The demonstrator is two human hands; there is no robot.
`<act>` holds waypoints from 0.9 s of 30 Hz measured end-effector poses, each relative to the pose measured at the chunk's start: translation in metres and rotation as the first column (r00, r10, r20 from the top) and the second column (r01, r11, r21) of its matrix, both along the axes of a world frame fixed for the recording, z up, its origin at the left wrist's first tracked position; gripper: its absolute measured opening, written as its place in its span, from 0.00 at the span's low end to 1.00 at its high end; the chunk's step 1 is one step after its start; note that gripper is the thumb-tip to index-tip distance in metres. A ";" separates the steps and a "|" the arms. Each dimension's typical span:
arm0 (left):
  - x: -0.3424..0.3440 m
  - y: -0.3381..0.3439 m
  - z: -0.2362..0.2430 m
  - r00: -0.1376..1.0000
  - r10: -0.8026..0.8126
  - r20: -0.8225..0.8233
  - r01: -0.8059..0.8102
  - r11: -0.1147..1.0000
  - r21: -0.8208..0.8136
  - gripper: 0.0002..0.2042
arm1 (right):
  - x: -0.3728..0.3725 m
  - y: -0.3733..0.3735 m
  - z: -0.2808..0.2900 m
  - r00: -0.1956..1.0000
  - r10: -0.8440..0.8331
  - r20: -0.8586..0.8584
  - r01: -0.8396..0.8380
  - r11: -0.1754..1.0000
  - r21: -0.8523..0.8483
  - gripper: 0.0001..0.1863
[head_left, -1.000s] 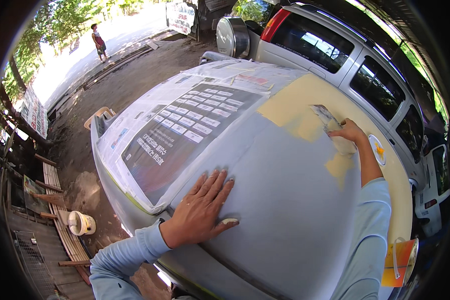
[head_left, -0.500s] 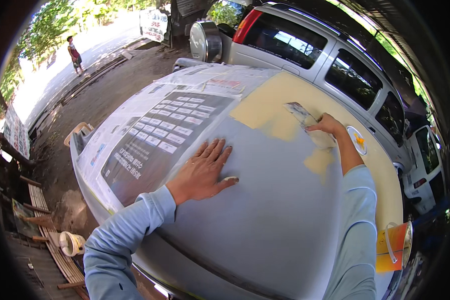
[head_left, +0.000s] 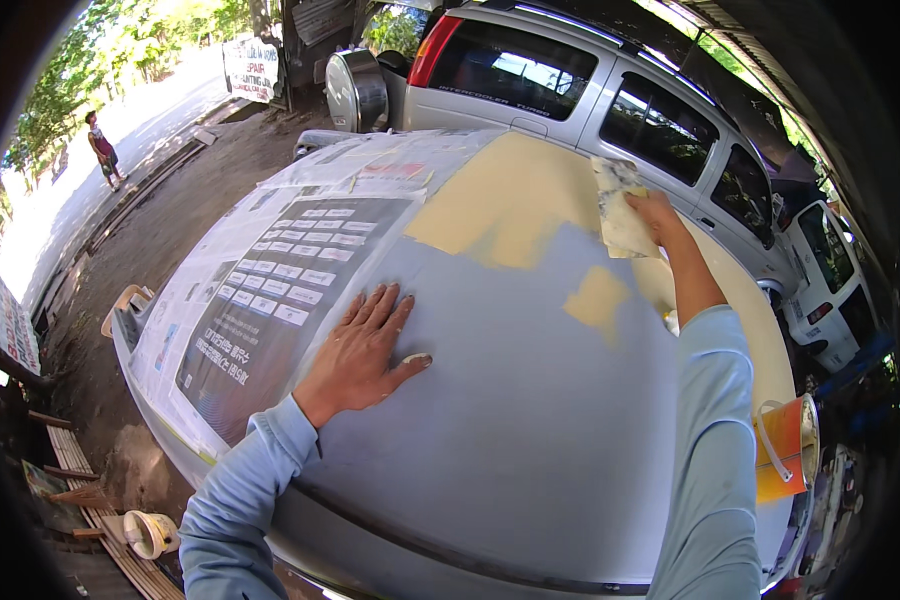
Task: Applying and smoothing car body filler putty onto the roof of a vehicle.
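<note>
- We see the left hand [head_left: 362, 350], bare and below a pale blue sleeve, laid palm down on the broad, matt grey vehicle panel [head_left: 490, 410]; its fingers are slightly apart, and the thumb is spread well away from them.
- We see the right hand [head_left: 654, 220] farther out, to the right, its thumb and fingers clamped on the near-side edge of a flat, cream-white spreader with dark smears [head_left: 618, 205].
- That spreader is over the far right part of the panel, just beside a wide, pale yellow coat of filler [head_left: 510, 195] – we cannot tell whether its edge touches the surface.
- Nearer to us than the spreader, a smaller, ragged yellow patch [head_left: 597, 298] lies on the grey.
- Printed paper masking sheets [head_left: 300, 265], white and dark grey, cover the panel's left side; the left hand rests just beside them.
- At the right edge we find an orange-and-yellow metal can with a pale handle [head_left: 785, 455], near the right forearm.
- Beyond the panel stands a silver wagon with dark windows [head_left: 570, 130]; at lower left, well apart, is a stained white plastic bucket [head_left: 152, 535].
- A person in a dark red top [head_left: 101, 152] stands by the sunlit road.
</note>
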State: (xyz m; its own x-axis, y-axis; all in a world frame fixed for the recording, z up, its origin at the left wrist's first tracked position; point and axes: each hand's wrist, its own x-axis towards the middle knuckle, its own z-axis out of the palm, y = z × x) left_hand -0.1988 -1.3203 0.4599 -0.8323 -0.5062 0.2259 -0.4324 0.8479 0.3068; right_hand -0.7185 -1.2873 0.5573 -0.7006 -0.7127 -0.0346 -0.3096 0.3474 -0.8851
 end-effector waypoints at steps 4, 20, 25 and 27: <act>0.001 0.001 0.001 1.000 -0.005 -0.021 0.005 1.000 0.011 0.36 | -0.026 0.038 -0.006 0.990 -0.120 -0.076 0.127 0.987 0.095 0.24; -0.001 0.001 0.005 0.999 0.001 -0.037 0.000 1.000 0.029 0.36 | 0.034 -0.071 -0.040 0.883 0.005 -0.469 0.177 0.922 0.344 0.27; 0.000 -0.003 0.005 0.997 -0.022 -0.074 0.023 1.000 0.012 0.35 | 0.025 -0.092 -0.041 0.868 0.040 -0.494 0.160 0.921 0.356 0.24; 0.000 -0.004 0.003 0.998 -0.022 -0.052 0.021 1.000 -0.007 0.35 | 0.007 -0.077 -0.033 0.893 -0.093 -0.439 0.247 0.919 0.308 0.24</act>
